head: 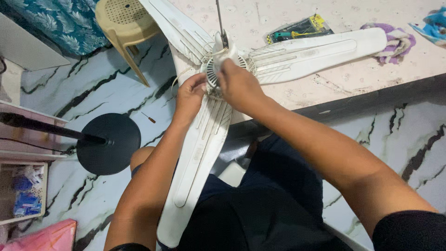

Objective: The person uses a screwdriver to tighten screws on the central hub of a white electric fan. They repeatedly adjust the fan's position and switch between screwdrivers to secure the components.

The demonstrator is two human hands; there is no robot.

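Hands at the hub of a white ceiling fan [211, 125], head view. The fan lies partly on a pale patterned table [325, 88]; one blade runs down across the seated person's lap, two more spread over the tabletop, and a thin metal rod [219, 18] rises from the hub.

Left hand [189, 95]: fingers curled together against the hub's left side, just where the lower blade joins it. Whether they pinch a small part cannot be told.

Right hand [239, 83]: laid over the slotted motor housing [211, 74], fingers bent and closed on its rim, gripping it.

Step in hand, as judged: work on the joint between blade and housing, one hand steadying while the other handles a fastening. The next move would seem to call for a firm hold on the housing and fine fingertip work at the blade root.

Surroundings: packaged tool [299, 28] and bunched cloth [395, 44] on the table, well apart from the hands; small screwdriver [148, 117], round black stand base [108, 144] and tan plastic stool [125, 23] on the marble floor.
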